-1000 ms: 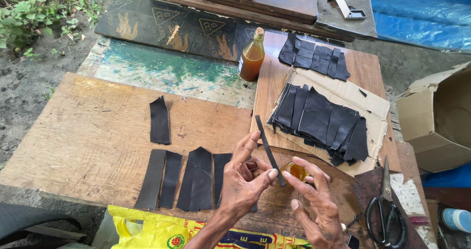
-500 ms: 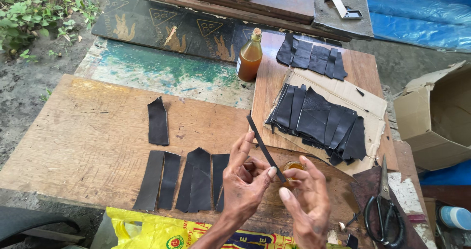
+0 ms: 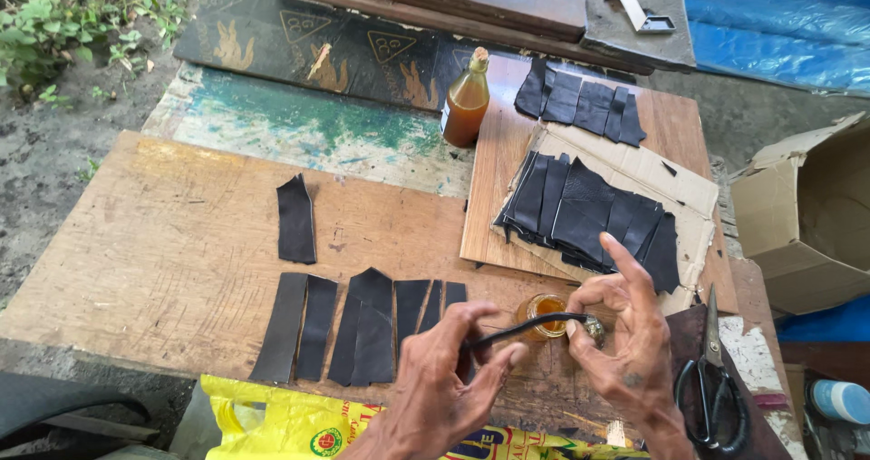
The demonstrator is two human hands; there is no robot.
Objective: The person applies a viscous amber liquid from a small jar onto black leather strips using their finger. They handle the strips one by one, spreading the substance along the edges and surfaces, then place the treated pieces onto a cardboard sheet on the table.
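Strip point(image 3: 521, 330), black, thin, limp, light: left hand point(image 3: 444, 378) pinches near end, right hand point(image 3: 625, 351) far end, over glue jar point(image 3: 546, 315). Judged floppy; hold ends.

A jar point(image 3: 545, 315) sits between both hands, scissors point(image 3: 710, 378) right of it, a bottle point(image 3: 466, 99) behind

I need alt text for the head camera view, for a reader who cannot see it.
Two hands, left hand and right hand, hold a thin black strip over a small jar of amber liquid on a wooden table. Black leather pieces, an amber bottle and scissors lie around.
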